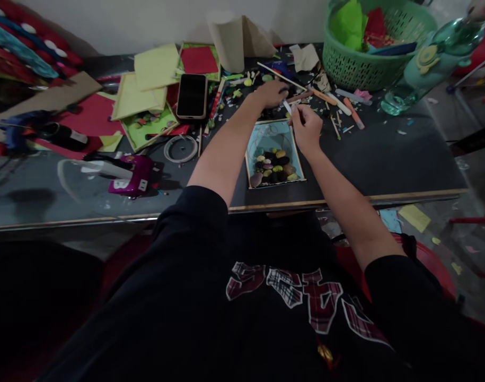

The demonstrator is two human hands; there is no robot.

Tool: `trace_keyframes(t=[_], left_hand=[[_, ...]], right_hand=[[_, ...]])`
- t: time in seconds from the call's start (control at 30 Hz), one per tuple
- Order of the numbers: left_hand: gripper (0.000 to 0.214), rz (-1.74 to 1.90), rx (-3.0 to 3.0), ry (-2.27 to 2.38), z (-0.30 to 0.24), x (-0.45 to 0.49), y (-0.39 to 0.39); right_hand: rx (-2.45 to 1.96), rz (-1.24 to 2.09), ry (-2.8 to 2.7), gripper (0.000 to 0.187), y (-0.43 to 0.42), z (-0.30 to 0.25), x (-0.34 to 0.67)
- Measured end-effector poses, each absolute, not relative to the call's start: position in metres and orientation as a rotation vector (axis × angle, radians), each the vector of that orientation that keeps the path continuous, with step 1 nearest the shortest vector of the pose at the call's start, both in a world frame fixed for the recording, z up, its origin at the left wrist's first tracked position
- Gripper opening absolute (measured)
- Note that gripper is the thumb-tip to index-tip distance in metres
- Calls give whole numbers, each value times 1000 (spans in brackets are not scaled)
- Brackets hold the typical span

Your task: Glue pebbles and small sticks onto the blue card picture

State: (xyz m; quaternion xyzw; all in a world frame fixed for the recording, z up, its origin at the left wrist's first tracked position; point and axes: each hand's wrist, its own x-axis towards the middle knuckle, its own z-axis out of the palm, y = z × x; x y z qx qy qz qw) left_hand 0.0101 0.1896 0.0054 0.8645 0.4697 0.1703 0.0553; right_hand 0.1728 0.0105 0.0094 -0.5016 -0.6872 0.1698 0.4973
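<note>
My right hand pinches a small white strip between thumb and fingers, just above the far right corner of a framed panel. This light-blue panel has a thin pale frame, and dark, yellow-green and purplish pebbles fill its near half. Thin reddish lines curve over its far half. Beyond it my left hand reaches palm down over the clutter, fingers slightly bent and apart. Its fingertips are close to small dark bits, and I make out nothing held in them.
A phone, yellow sheets and a purple device lie to the left. A green basket and a tilted-looking bottle stand at the right. Clay sticks and scraps surround my hands. The table's front edge runs close to me.
</note>
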Motion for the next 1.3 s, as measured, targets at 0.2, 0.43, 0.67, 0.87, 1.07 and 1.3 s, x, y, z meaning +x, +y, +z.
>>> trace_keyframes(t=[0.2, 0.43, 0.67, 0.87, 1.07, 1.3], left_hand=[[31, 406, 2574, 1391, 17, -3, 136], [100, 645, 2463, 1323, 4, -48, 133], [65, 1013, 2324, 1491, -10, -71, 72], [61, 881, 2350, 1672, -9, -53, 28], [62, 996, 2339, 1518, -31, -49, 34], [59, 1084, 2334, 1505, -35, -50, 35]], right_hand=[[-1219, 420, -1687, 81, 13, 9, 173], [-1277, 451, -1884, 71, 13, 16, 176], [-1237, 423, -2190, 45, 8, 26, 182], [-1138, 438, -2282, 25, 3, 34, 189], [-1072, 474, -2336, 32, 2, 27, 184], [-1114, 464, -2269, 35, 5, 19, 181]])
